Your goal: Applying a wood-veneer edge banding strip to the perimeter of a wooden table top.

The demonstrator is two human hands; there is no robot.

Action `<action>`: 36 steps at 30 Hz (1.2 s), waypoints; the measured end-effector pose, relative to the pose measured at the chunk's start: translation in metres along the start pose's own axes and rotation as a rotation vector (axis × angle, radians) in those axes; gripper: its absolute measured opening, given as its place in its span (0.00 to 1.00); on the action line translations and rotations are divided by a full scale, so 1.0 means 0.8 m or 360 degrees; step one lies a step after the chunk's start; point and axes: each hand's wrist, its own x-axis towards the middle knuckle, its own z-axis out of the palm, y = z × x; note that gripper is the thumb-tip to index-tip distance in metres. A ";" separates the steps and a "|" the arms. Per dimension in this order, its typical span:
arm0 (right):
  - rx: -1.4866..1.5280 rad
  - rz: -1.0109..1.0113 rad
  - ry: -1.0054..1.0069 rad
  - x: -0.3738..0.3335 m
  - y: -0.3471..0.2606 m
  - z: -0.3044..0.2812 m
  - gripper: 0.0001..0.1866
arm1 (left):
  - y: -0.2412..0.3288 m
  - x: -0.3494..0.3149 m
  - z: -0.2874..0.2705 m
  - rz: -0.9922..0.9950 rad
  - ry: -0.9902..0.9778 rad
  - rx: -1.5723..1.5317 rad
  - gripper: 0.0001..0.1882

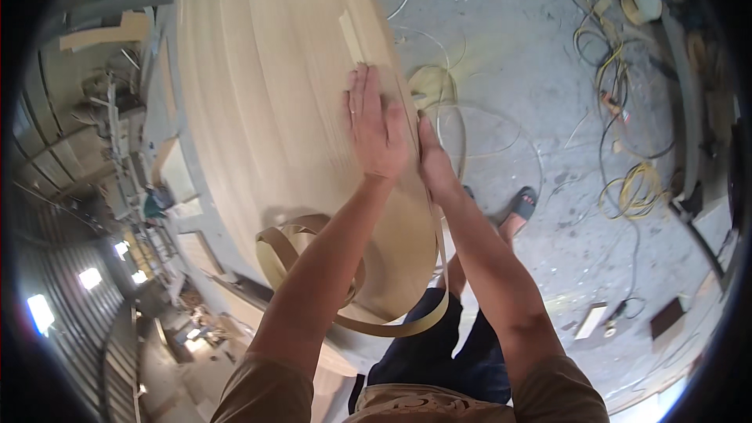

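Note:
A long, pale wooden tabletop [274,70] with a rounded near end stretches away in front of me. My left hand [376,125] lies flat on it near the right edge, fingers stretched forward. Just past those fingertips is a narrow, lighter strip [350,35]. Against the right edge of the top, my right hand [436,158] has its thumb up along the rim; its other fingers are mostly hidden. A thin, tan edging strip [395,329] loops below the rounded end and rises along the edge to that hand. Its loose coil [274,247] rests on the top beside my left forearm.
Grey concrete floor [501,55] spreads to the right, with a yellowish round patch [432,86] beside the top. Tangled cables [615,94], a yellow cord coil [642,188] and a whitish bucket [642,4] lie farther right. Wood offcuts [196,254] and racks stand left.

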 end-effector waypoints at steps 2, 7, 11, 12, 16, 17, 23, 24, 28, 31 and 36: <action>0.0523 0.0044 -0.0178 0.047 -0.026 0.010 0.38 | 0.004 -0.003 0.000 -0.0018 0.0031 -0.0025 0.34; 0.0303 0.0132 -0.0220 0.154 -0.159 0.057 0.36 | 0.005 0.001 -0.010 -0.0014 0.0069 0.0048 0.32; 0.0201 0.0321 -0.0044 0.215 -0.214 0.087 0.36 | 0.001 -0.001 -0.012 -0.0047 0.0040 0.0031 0.33; 0.0202 0.0210 0.0015 0.248 -0.214 0.073 0.37 | 0.010 0.002 -0.009 -0.0069 -0.0025 0.0005 0.34; -0.0009 -0.0029 0.0046 0.265 -0.203 0.049 0.39 | 0.014 0.003 -0.002 -0.0048 0.0009 -0.0013 0.34; -0.0074 -0.0100 -0.0014 0.253 -0.188 0.055 0.40 | 0.009 0.002 -0.006 -0.0051 0.0021 -0.0024 0.34; 0.0070 -0.0050 0.0011 0.114 -0.116 0.041 0.42 | -0.005 -0.001 -0.008 -0.0089 0.0115 -0.0054 0.32; 0.0044 -0.0124 -0.0021 0.094 -0.105 0.033 0.43 | -0.004 -0.001 -0.005 -0.0069 0.0143 -0.0047 0.31; -0.0034 0.0163 0.0303 0.011 -0.082 0.022 0.45 | -0.003 -0.003 0.001 -0.0043 0.0180 -0.0014 0.31; 0.0049 0.0131 0.0240 -0.026 -0.056 0.014 0.43 | -0.002 -0.001 0.004 -0.0027 0.0199 -0.0006 0.31; 0.0073 0.0070 0.0163 -0.087 -0.024 0.004 0.41 | 0.000 0.000 0.001 0.0059 0.0193 0.0151 0.32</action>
